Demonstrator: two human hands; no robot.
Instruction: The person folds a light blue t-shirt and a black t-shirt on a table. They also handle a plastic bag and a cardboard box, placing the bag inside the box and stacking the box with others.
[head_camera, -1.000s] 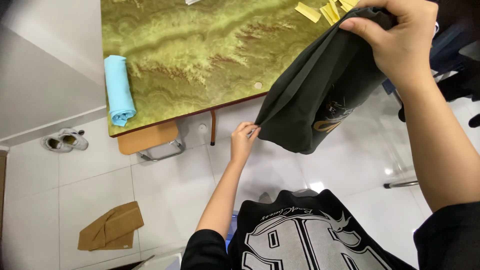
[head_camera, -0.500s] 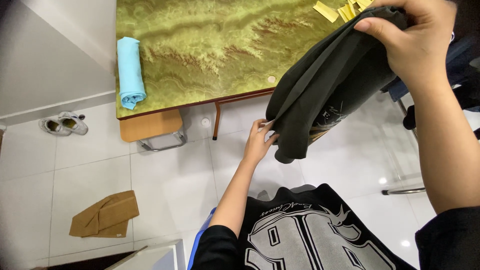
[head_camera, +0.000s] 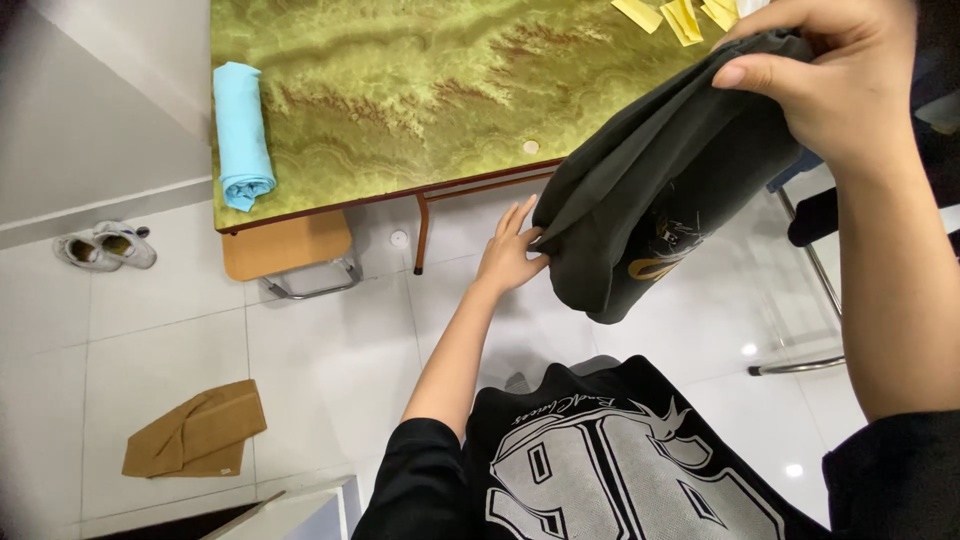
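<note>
Head view looks down past my chest at a dark garment (head_camera: 660, 190) held in the air over the white floor (head_camera: 330, 350), just off the near edge of the green table (head_camera: 400, 90). My right hand (head_camera: 830, 90) is closed around its upper far end, thumb over the bunched cloth, up at the right. My left hand (head_camera: 510, 255) sits lower and to the left, fingers fairly straight, fingertips pressed to the garment's lower left fold; whether it pinches the cloth or only touches it, I cannot tell. The garment's long axis slants from upper right down to lower left, so its hanging end lies right beside my left hand, which is the nearer one to that end. A rolled blue cloth (head_camera: 243, 135) lies at the table's left edge, well apart. Yellow slips (head_camera: 680, 18) lie at the far right. On the floor: shoes (head_camera: 105, 247) far left, a brown cloth (head_camera: 195, 432) near left.
</note>
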